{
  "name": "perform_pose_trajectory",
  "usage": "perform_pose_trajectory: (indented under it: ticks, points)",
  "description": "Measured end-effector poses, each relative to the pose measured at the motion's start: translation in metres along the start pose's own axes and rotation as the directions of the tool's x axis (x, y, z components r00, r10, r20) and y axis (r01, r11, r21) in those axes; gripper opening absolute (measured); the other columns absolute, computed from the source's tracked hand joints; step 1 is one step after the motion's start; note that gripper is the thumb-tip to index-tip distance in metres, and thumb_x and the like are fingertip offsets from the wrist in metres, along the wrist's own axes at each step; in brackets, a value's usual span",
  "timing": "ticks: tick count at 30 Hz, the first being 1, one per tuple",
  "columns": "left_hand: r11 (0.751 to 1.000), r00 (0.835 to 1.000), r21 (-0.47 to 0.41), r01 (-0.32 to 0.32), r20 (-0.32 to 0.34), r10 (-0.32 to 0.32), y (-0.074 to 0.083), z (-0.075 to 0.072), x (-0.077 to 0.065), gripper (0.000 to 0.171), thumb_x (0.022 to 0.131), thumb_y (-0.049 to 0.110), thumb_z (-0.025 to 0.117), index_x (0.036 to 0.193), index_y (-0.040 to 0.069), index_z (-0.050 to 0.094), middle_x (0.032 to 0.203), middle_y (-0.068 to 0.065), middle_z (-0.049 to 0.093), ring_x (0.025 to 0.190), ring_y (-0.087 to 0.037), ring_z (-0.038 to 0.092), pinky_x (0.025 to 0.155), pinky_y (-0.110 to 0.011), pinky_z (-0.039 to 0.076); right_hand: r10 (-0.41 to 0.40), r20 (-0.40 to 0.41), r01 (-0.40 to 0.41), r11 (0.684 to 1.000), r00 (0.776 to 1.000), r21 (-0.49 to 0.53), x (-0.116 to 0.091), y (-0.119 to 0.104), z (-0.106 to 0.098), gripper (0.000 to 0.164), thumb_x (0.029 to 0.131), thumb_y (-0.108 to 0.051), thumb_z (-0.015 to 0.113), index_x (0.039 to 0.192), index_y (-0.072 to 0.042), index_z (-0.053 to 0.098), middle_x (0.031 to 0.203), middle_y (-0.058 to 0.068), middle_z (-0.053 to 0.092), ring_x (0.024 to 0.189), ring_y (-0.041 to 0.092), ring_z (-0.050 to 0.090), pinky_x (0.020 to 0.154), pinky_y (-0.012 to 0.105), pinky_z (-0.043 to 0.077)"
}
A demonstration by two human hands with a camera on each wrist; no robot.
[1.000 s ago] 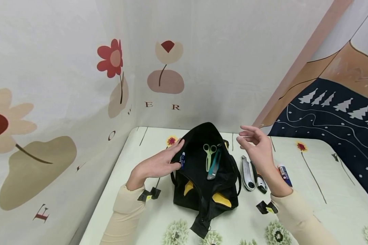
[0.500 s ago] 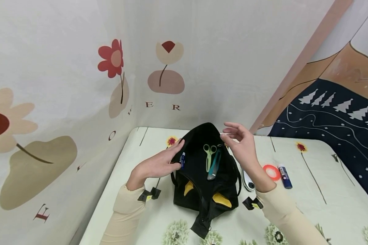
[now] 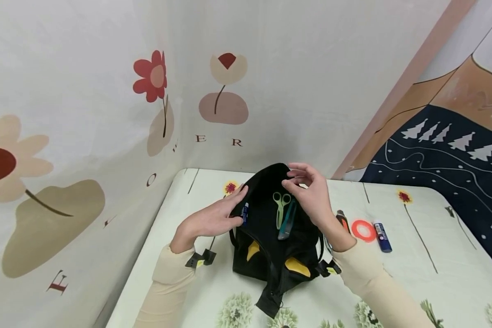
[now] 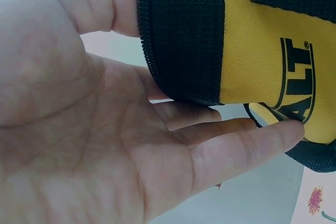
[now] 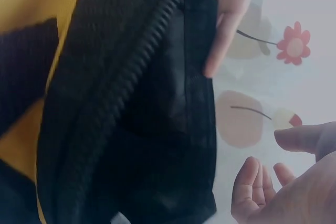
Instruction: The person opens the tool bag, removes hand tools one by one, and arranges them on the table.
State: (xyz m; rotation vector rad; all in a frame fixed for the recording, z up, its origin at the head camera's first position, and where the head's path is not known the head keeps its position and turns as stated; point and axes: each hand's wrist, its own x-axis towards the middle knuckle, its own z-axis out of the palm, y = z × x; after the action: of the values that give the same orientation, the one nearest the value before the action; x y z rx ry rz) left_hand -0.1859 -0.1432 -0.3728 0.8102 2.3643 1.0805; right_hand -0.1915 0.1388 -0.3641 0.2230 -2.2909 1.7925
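A black-and-yellow zippered tool bag (image 3: pixel 252 264) stands with its mouth wide apart; "ALT" lettering shows in the left wrist view. Inside lie light green scissors (image 3: pixel 279 214) and a teal utility knife (image 3: pixel 287 223). A blue glue stick (image 3: pixel 245 213) shows by the left inner wall. My left hand (image 3: pixel 215 217) holds the left rim, thumb within the mouth and fingers nearly straight along the yellow outside (image 4: pixel 252 66). By the right rim my right hand (image 3: pixel 311 196) hovers with thumb and fingers apart, loosely bent, holding nothing; in the right wrist view it is apart from the bag.
Right of the bag lie an orange tape roll (image 3: pixel 364 231), a dark blue glue stick (image 3: pixel 382 237) and a black-and-orange knife (image 3: pixel 342 219), partly behind my right forearm. Another tool beside it is mostly hidden. Fabric walls (image 3: pixel 291 91) rise behind the table.
My right hand has moved left from beyond the bag to its right rim, uncovering the tape roll and covering the tools nearest the bag. My left hand has stayed in place.
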Motion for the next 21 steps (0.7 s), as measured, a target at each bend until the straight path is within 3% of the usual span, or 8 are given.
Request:
perform_pose_trajectory:
  ticks: [8, 13, 21]
  points:
    - [1.000, 1.000, -0.011, 0.000, 0.002, 0.000, 0.000, 0.000, 0.001, 0.085, 0.109, 0.014, 0.052, 0.178, 0.004, 0.004, 0.186, -0.014, -0.005, 0.172, -0.032, 0.000, 0.135, -0.057, 0.015, 0.001, 0.036, 0.000, 1.000, 0.999, -0.025, 0.000, 0.013, 0.029, 0.043, 0.098, 0.005, 0.079, 0.140, 0.004, 0.070, 0.127, 0.030, 0.069, 0.110, 0.034, 0.070, 0.089, 0.021, 0.055]
    - [1.000, 1.000, -0.014, -0.005, 0.004, 0.005, 0.001, 0.000, 0.001, 0.085, 0.109, 0.014, 0.052, 0.177, 0.003, 0.003, 0.186, -0.015, -0.006, 0.172, -0.033, 0.001, 0.136, -0.058, 0.014, 0.014, 0.062, -0.011, 0.998, 0.998, -0.063, -0.001, 0.021, 0.040, 0.040, 0.096, 0.005, 0.081, 0.136, 0.003, 0.072, 0.124, 0.028, 0.070, 0.108, 0.037, 0.072, 0.086, 0.022, 0.056]
    - [1.000, 1.000, -0.009, -0.007, -0.006, 0.007, 0.002, 0.001, 0.001, 0.085, 0.108, 0.014, 0.052, 0.177, 0.000, 0.004, 0.185, -0.016, -0.006, 0.171, -0.033, 0.001, 0.136, -0.057, 0.014, 0.077, 0.113, -0.061, 0.989, 0.991, -0.135, -0.002, 0.032, 0.051, 0.038, 0.096, 0.001, 0.084, 0.132, -0.001, 0.075, 0.124, 0.024, 0.072, 0.106, 0.035, 0.074, 0.091, 0.044, 0.063]
